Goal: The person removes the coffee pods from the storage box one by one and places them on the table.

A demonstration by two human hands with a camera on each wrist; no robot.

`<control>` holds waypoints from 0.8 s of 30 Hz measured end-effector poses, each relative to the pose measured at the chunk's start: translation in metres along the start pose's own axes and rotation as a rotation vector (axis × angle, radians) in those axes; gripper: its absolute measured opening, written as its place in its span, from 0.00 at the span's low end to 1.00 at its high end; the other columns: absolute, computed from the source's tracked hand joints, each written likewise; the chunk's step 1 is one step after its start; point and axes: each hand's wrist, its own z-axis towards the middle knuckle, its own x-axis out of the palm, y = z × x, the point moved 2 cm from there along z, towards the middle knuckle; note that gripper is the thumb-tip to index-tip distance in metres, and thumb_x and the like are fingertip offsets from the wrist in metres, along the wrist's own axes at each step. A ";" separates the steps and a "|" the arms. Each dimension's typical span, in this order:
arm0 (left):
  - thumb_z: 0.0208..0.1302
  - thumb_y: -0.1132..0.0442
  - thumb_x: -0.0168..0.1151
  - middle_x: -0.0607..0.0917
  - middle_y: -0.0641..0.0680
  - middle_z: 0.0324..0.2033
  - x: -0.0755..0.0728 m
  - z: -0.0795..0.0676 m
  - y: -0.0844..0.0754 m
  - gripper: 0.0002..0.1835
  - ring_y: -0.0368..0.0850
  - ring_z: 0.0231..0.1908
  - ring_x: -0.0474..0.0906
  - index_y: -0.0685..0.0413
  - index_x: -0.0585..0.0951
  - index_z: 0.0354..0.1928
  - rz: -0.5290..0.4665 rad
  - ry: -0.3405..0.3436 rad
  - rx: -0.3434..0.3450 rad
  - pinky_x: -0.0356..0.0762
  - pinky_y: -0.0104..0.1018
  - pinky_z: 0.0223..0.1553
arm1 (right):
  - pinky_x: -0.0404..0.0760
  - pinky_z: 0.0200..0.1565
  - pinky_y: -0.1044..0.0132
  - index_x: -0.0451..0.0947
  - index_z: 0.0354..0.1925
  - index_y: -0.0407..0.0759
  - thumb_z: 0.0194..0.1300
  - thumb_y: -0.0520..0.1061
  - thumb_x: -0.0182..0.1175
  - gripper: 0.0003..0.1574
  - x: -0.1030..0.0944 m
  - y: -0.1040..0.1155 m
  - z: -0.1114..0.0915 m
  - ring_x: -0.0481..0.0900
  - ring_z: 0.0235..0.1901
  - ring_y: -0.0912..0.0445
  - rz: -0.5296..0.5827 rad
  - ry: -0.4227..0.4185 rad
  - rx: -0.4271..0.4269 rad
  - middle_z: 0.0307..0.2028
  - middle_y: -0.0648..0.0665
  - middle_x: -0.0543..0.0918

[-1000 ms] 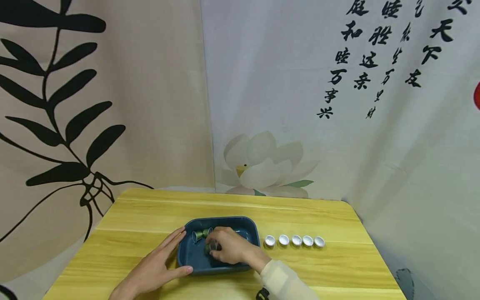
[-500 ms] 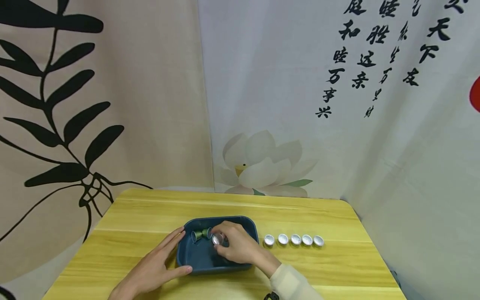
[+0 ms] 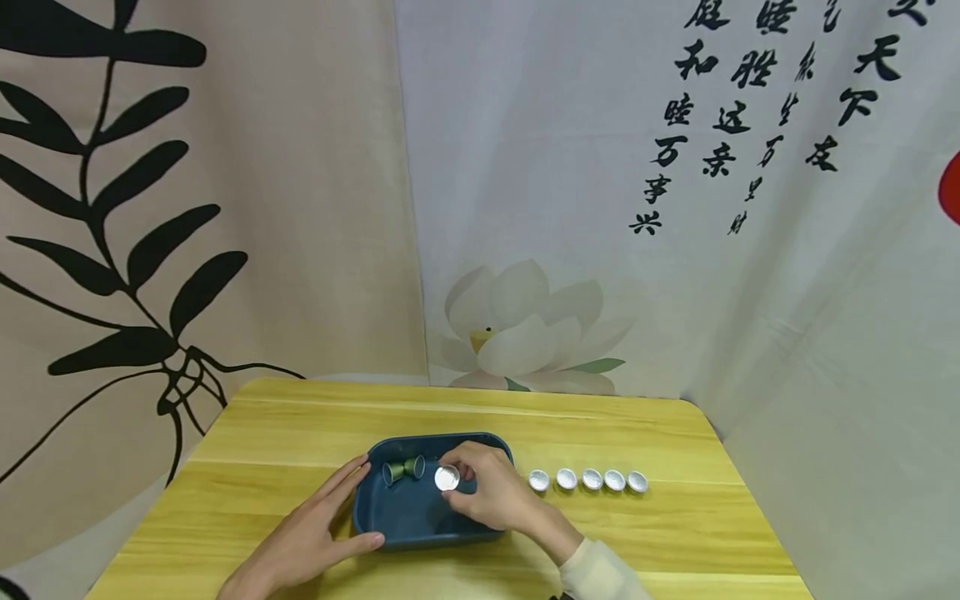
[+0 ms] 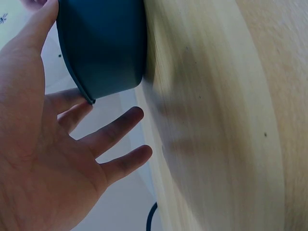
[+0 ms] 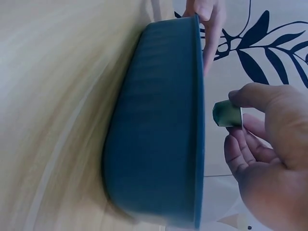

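My right hand (image 3: 491, 493) pinches a coffee capsule (image 3: 447, 477) between thumb and fingers above the dark blue tray. Its silvery face shows in the head view; the right wrist view shows the green side of this capsule (image 5: 228, 113), beyond the tray's rim. My left hand (image 3: 315, 533) rests at the left end of the tray (image 3: 442, 542), thumb and fingers spread along the rim. In the left wrist view the left hand's fingers (image 4: 115, 130) reach out straight, two of them apart from the tray wall. Two green capsules (image 3: 393, 473) lie on their sides inside, at the back left.
Right of the tray, several capsules (image 3: 592, 479) stand in a row on the wooden table (image 3: 675, 550), silvery faces up. Behind the table hang a cloth with a dark plant print (image 3: 142, 250) and a pale cloth with black writing (image 3: 525, 167).
My right hand has lifted the capsule from the tray floor and moved a little right, turning its silvery face up. The left hand has stayed at the tray's rim.
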 end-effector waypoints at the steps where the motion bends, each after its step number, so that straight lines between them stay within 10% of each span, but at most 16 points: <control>1: 0.66 0.21 0.72 0.58 0.56 0.92 0.000 0.000 0.000 0.63 0.71 0.86 0.65 0.46 0.61 0.92 0.001 -0.001 0.001 0.76 0.79 0.74 | 0.87 0.47 0.71 0.89 0.60 0.44 0.71 0.41 0.78 0.21 -0.002 0.001 -0.002 0.81 0.42 0.64 0.007 -0.001 0.005 0.51 0.48 0.91; 24: 0.65 0.21 0.72 0.57 0.55 0.92 0.005 -0.012 -0.008 0.63 0.71 0.86 0.64 0.46 0.60 0.92 -0.011 -0.002 -0.018 0.76 0.78 0.74 | 0.95 0.57 0.52 0.88 0.58 0.46 0.69 0.39 0.79 0.21 -0.046 -0.006 -0.054 0.90 0.47 0.60 0.085 -0.146 0.068 0.52 0.51 0.91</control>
